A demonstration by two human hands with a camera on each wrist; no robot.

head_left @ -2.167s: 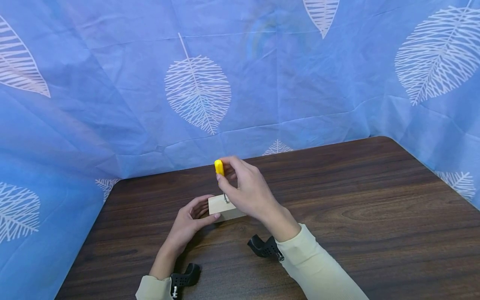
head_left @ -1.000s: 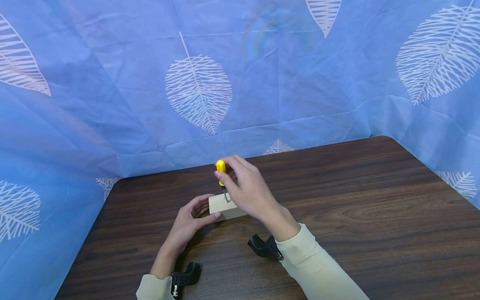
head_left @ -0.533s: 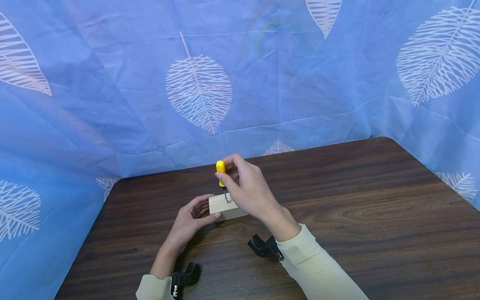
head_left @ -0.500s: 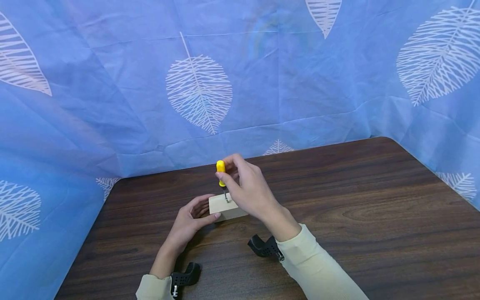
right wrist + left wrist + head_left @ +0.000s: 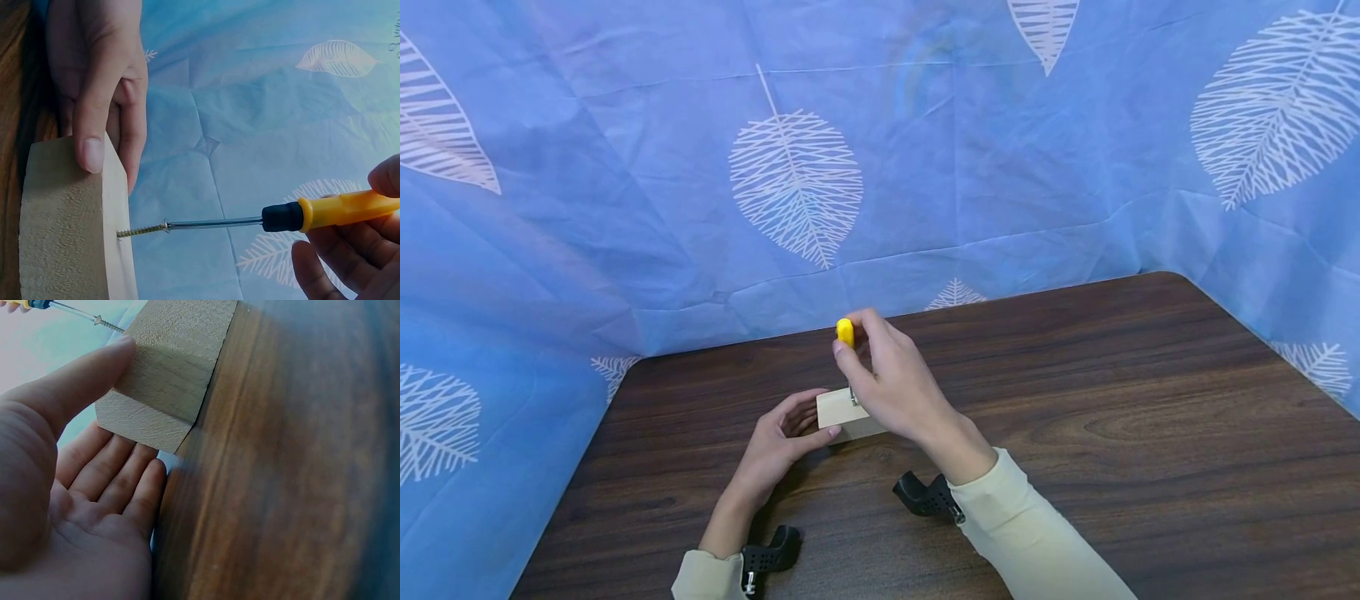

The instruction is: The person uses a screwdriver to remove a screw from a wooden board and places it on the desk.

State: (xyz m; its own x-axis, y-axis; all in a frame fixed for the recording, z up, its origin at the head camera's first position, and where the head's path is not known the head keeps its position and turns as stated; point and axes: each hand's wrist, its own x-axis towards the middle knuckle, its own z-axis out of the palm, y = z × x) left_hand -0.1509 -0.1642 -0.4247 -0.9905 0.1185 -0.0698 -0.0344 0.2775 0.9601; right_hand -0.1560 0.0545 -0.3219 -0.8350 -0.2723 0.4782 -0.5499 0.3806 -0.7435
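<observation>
A pale wooden block [image 5: 852, 429] lies on the dark table, its left end held between the thumb and fingers of my left hand [image 5: 772, 450]. A screw [image 5: 142, 231] stands in the block's top face, most of its thread still showing. My right hand [image 5: 895, 379] grips the yellow handle of a screwdriver [image 5: 350, 209] with thumb and fingers. The screwdriver's metal shaft meets the screw head, in line with the screw. In the left wrist view my thumb lies along the wooden block [image 5: 165, 375]. From the head view, my right hand hides the block's right end.
The wood-grain table [image 5: 1112, 433] stretches out to both sides. A blue cloth with white leaf prints [image 5: 910, 167] hangs behind and beside it. Black wrist mounts [image 5: 771, 550] sit below both wrists, close over the tabletop.
My right fingers have shifted around the screwdriver handle, now covering more of it and its shaft in the head view. My left hand and the block stay in place.
</observation>
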